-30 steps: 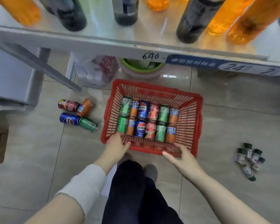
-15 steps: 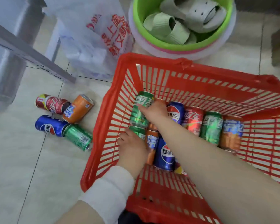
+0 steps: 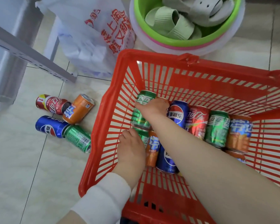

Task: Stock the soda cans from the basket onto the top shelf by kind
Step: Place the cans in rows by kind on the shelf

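Red basket on a tiled floor, soda cans lying inside in two rows. At its left end, the right hand grips the far green can; the left hand grips the near green can. Four loose cans lie left of the basket.

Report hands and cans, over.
Right hand grips far green can. Left hand grips near green can. Both lie in red basket. Nothing in the way.
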